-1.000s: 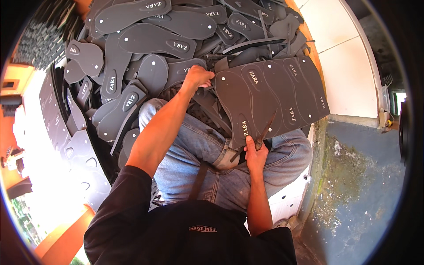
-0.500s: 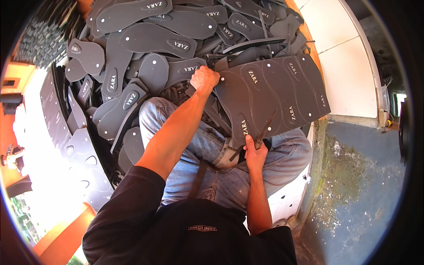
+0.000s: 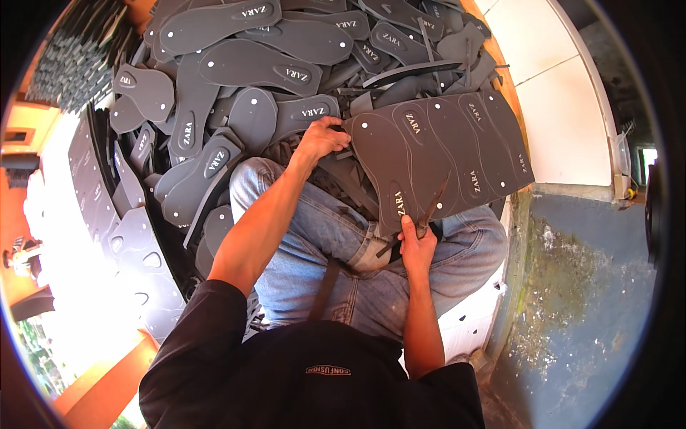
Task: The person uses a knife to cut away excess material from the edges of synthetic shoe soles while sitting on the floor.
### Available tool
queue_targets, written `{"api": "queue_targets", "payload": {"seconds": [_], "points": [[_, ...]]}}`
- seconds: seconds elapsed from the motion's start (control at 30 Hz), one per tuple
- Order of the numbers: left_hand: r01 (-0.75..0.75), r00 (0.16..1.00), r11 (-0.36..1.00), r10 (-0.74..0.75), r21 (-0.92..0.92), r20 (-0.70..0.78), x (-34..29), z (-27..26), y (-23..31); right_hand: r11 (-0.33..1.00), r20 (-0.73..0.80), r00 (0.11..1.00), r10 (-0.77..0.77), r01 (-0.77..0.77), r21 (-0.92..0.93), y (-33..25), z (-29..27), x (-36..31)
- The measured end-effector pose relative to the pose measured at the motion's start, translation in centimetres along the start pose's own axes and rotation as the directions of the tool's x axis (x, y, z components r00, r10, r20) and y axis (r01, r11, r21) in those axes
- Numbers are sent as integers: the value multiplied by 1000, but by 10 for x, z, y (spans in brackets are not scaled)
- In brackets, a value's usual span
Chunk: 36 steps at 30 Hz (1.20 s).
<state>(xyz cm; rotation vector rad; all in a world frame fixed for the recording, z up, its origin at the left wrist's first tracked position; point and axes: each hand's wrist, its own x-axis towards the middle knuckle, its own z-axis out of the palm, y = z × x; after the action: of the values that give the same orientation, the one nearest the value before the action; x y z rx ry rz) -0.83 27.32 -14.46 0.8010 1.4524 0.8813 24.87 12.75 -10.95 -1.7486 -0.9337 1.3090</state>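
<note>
A dark grey foam sheet (image 3: 400, 154) lies tilted over my right knee, with insole outlines, pale lettering and white dots on it. My right hand (image 3: 417, 243) is closed on its lower edge, thumb on top. In the same hand sits a dark, pointed blade tool (image 3: 433, 207), its tip lying up across the sheet; whether it is scissors or a knife I cannot tell. My left hand (image 3: 323, 138) is at the sheet's upper left corner, fingers loosely bent and apart. Under that hand lie narrow dark foam offcuts (image 3: 343, 179).
A heap of cut grey insoles (image 3: 261, 64) spreads in front of me. More marked sheets (image 3: 136, 250) stand on the left, beside a bright glare. A tall stack of dark pieces (image 3: 82, 53) is at the far left. White tiles (image 3: 554, 79) and a stained blue-grey floor (image 3: 579, 286) lie right.
My left hand has loosened from a fist and moved slightly left and down at the sheet's corner. My right hand keeps its hold on the sheet and tool. The view has shifted slightly.
</note>
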Motion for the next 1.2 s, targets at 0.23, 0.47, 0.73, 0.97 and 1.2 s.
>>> {"api": "queue_targets", "payload": {"seconds": [0.23, 0.47, 0.73, 0.97, 1.2], "points": [[26, 999, 990, -20, 135, -48, 1, 9, 3, 1000, -7, 1000, -2, 2, 10, 4, -1, 0], [113, 979, 908, -32, 403, -202, 8, 19, 1, 997, -5, 997, -74, 74, 14, 8, 3, 2], [284, 948, 622, -69, 730, -310, -3, 54, 30, 998, -20, 998, -54, 54, -12, 11, 2, 4], [-59, 994, 517, 110, 854, 2, 14, 1, 27, 1000, 5, 1000, 23, -23, 18, 6, -1, 4], [-42, 938, 464, 323, 885, -124, 6, -41, 59, 984, 110, 990, 90, -106, 145, -8, -3, 2]]}}
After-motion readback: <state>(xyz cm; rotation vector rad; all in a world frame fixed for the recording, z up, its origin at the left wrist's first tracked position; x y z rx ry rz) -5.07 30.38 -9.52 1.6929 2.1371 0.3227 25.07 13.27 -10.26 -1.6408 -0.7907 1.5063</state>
